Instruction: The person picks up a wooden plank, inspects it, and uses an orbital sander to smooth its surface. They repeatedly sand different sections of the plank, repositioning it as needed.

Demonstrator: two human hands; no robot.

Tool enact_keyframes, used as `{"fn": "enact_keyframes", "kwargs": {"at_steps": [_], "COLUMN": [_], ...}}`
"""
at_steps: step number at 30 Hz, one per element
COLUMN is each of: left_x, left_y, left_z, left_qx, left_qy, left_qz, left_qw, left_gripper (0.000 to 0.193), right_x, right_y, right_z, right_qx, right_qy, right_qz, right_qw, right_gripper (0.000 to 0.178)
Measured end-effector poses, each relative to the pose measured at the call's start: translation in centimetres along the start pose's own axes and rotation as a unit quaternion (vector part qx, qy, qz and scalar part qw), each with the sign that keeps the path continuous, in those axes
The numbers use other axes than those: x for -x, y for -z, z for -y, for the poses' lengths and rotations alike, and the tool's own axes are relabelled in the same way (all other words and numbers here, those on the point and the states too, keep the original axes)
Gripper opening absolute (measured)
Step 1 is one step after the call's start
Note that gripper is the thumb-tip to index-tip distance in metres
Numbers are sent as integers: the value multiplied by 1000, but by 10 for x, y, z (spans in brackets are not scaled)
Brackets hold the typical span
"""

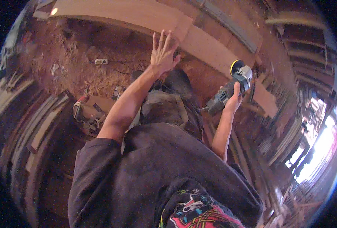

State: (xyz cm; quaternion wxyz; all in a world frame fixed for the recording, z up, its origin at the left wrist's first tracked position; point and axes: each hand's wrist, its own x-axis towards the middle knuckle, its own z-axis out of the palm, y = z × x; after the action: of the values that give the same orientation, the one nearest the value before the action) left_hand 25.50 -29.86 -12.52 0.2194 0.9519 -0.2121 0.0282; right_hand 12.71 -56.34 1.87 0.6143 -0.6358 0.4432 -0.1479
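My right hand (233, 102) is wrapped round the grey body of an angle grinder (229, 91), held up at the right. A round pad (236, 67) with a yellow rim sits at the tool's far end, beside the edge of a long pale board (210, 49). My left hand (164, 55) is stretched forward with its fingers spread. Its fingertips lie over the near edge of the wide board (138, 13); whether they touch it I cannot tell. Nothing is in that hand.
A white power socket strip (101, 61) with a cable lies on the reddish dirt floor. Stacked planks (43, 133) line the left side, and more timber (286, 140) is piled at the right. A tool with a red part (81, 102) rests on the ground left of me.
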Motion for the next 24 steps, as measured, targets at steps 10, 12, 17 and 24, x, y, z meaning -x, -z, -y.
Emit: {"fn": "enact_keyframes", "kwargs": {"at_steps": [10, 12, 17, 24], "left_x": [20, -5, -78, -103], "left_y": [-26, -28, -42, -90], "left_z": [-21, -10, 31, 64], "left_qx": [49, 125, 156, 57], "left_qy": [339, 451, 593, 670], "left_qz": [-213, -305, -292, -232], "left_qw": [915, 829, 734, 703], "left_gripper": [67, 84, 126, 132], "right_x": [-77, -90, -151, -161], "right_y": [-7, -8, 6, 5], "right_z": [14, 15, -30, -29], "right_qx": [-54, -58, -108, -149], "right_qy": [23, 8, -73, -180], "right_qz": [170, 181, 225, 246], "right_qw": [984, 982, 966, 941], "right_gripper": [47, 47, 53, 61]}}
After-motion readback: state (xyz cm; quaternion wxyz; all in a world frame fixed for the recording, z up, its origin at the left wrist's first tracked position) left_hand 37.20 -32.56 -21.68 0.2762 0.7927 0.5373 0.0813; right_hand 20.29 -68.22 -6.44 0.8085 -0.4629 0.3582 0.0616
